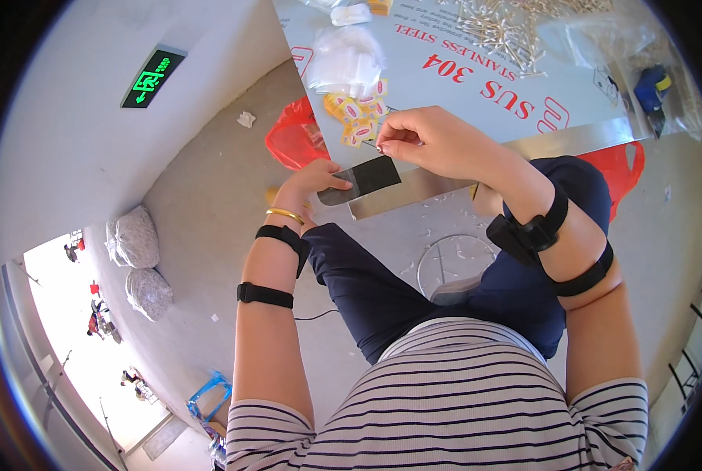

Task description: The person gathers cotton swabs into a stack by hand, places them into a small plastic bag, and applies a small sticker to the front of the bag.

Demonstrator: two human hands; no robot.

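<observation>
My left hand (319, 179), with a gold bangle at its wrist, grips a flat, dark, phone-like rectangle (378, 177) by its left end, at the table's near edge. One part of the rectangle looks greyer than the rest. Just above it, my right hand (425, 140) is closed, thumb and forefinger pinched together; a tiny bit at the fingertips is too small to name. Yellow and white printed cards (359, 118) lie close beyond both hands. Behind these sits a stack of clear plastic bags (347, 61). Cotton swabs (496, 31) are heaped on the far side of the table.
The table (437, 86) has a pale blue printed film and a metal edge. A blue and yellow tool (650, 88) lies at its right. Red plastic bags (294, 135) hang beside it. A round metal stool frame (453, 263) stands below; stuffed sacks (136, 238) rest by the left wall.
</observation>
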